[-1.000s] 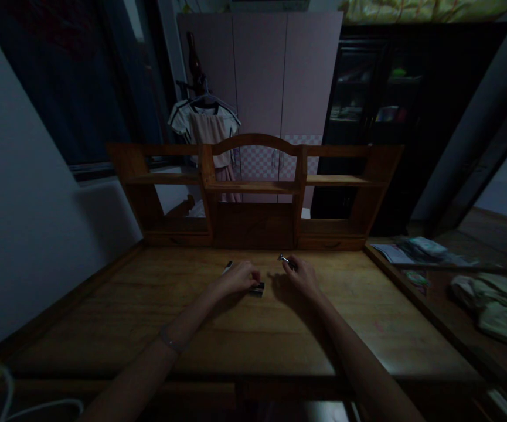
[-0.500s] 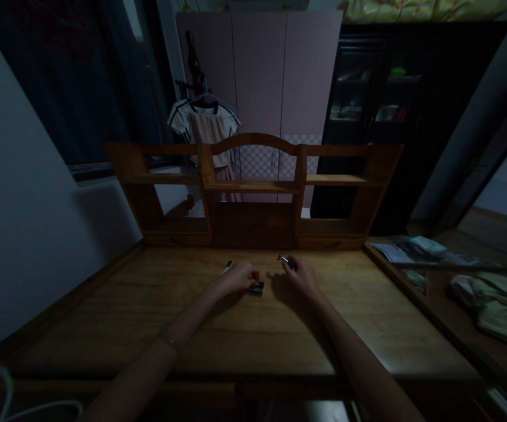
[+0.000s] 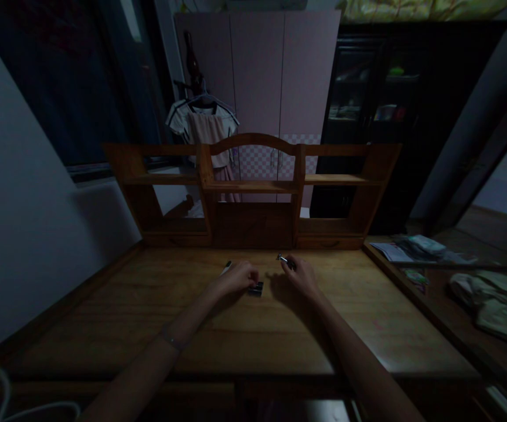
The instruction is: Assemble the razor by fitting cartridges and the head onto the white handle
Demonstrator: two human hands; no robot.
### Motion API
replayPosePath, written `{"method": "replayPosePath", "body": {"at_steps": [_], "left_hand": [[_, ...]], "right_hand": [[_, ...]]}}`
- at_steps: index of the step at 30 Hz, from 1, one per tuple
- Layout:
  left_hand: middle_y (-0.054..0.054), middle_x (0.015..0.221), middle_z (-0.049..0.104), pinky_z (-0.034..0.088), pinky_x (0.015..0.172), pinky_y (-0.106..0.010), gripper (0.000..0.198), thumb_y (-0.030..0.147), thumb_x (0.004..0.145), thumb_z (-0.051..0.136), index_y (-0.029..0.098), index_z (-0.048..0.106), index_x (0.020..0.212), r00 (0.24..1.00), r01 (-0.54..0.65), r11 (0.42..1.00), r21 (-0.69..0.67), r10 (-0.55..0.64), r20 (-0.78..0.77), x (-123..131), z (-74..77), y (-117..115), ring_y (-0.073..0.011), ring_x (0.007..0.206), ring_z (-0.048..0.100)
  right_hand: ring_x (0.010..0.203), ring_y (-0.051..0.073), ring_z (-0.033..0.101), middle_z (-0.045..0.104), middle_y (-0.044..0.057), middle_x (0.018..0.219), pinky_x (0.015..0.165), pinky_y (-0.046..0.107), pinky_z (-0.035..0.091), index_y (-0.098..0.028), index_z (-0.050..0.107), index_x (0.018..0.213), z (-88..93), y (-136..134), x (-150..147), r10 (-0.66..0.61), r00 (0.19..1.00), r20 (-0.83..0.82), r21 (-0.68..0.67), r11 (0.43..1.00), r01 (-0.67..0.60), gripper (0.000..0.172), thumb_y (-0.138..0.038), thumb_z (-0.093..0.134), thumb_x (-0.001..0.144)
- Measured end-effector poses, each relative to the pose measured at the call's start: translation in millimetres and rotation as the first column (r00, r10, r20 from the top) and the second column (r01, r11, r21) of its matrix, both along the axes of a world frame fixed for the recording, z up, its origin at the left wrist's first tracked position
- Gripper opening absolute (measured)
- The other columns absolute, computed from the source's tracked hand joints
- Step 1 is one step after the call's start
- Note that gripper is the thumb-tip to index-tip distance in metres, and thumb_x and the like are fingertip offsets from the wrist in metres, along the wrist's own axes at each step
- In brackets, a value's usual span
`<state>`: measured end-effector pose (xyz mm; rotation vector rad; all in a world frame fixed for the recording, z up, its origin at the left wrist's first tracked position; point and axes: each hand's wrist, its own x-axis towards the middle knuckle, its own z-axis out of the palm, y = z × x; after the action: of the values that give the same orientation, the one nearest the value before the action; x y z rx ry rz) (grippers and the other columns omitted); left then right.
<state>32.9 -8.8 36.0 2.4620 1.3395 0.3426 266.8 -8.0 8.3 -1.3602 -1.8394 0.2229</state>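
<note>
My left hand (image 3: pixel 240 275) is closed, its fingertips bent down at the edge of a small dark, flat case (image 3: pixel 257 289) on the wooden desk (image 3: pixel 183 316). What the fingertips pinch, if anything, is hidden. A slim white object with a black end (image 3: pixel 227 266) lies partly behind this hand. To the right, my right hand (image 3: pixel 299 274) is closed around a small shiny metal tool (image 3: pixel 283 258). Its narrow silver shaft and wider tip point up and left, just above the desk; the fingers cover the rest, so its kind is unclear.
A wooden shelf unit (image 3: pixel 253 186) stands along the desk's far edge. Raised wooden rims (image 3: pixel 411 287) border the sides. Papers (image 3: pixel 394 252) and pale folded cloth (image 3: pixel 494 305) lie beyond the right rim. A white cable (image 3: pixel 44 405) curls at the lower left.
Both hands stay nearly where they were. The view has shifted very slightly; nothing has visibly been picked up or let go.
</note>
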Motion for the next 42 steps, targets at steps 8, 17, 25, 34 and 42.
{"method": "replayPosePath", "body": {"at_steps": [8,17,25,34,42], "left_hand": [[0.000,0.071,0.065,0.034,0.057,-0.021,0.011,0.016,0.063,0.064,0.018,0.068,0.073,0.997,-0.077,0.994,-0.078,0.078,0.013,3.2,-1.5,2.5,-0.0150,0.070,0.059],[0.000,0.076,0.066,0.032,0.054,-0.021,0.022,0.010,0.054,0.068,0.017,0.065,0.075,0.981,-0.192,0.972,-0.135,0.194,0.003,9.4,1.8,5.6,-0.0156,0.073,0.059],[0.002,0.079,0.064,0.032,0.055,-0.021,0.026,0.012,0.054,0.071,0.020,0.063,0.077,0.981,-0.192,0.979,-0.069,0.189,-0.041,8.2,-14.5,23.4,-0.0139,0.076,0.057],[0.002,0.080,0.064,0.030,0.053,-0.021,0.029,0.016,0.051,0.075,0.021,0.063,0.076,0.976,-0.203,0.977,-0.061,0.196,-0.099,6.8,-17.5,30.0,-0.0152,0.077,0.057],[0.000,0.080,0.063,0.031,0.055,-0.023,0.028,0.014,0.050,0.075,0.020,0.062,0.074,0.971,-0.232,0.971,-0.055,0.228,-0.069,8.6,-12.7,24.0,-0.0164,0.078,0.056]], "right_hand": [[0.069,0.015,0.055,0.064,0.003,0.077,0.060,0.023,0.034,-0.020,0.063,0.089,-1.0,-0.8,0.4,-0.014,1.000,0.018,-0.005,1.000,0.015,0.028,-0.039,0.044,0.087],[0.068,0.015,0.055,0.064,0.003,0.077,0.060,0.023,0.034,-0.020,0.064,0.088,-0.3,-1.6,0.4,-0.001,1.000,0.018,0.005,1.000,0.001,0.028,-0.039,0.043,0.088],[0.067,0.015,0.054,0.064,0.003,0.076,0.059,0.023,0.033,-0.020,0.064,0.087,-1.9,1.4,0.4,-0.006,1.000,0.027,0.000,1.000,0.006,0.027,-0.039,0.044,0.087],[0.067,0.015,0.054,0.063,0.003,0.075,0.059,0.022,0.033,-0.020,0.063,0.086,-0.2,-0.3,1.4,-0.002,0.999,0.035,-0.007,1.000,0.002,0.027,-0.039,0.044,0.087],[0.068,0.015,0.054,0.063,0.003,0.076,0.060,0.023,0.034,-0.019,0.063,0.085,1.1,-1.4,0.5,0.001,1.000,0.021,-0.002,1.000,-0.001,0.027,-0.037,0.043,0.087]]}}
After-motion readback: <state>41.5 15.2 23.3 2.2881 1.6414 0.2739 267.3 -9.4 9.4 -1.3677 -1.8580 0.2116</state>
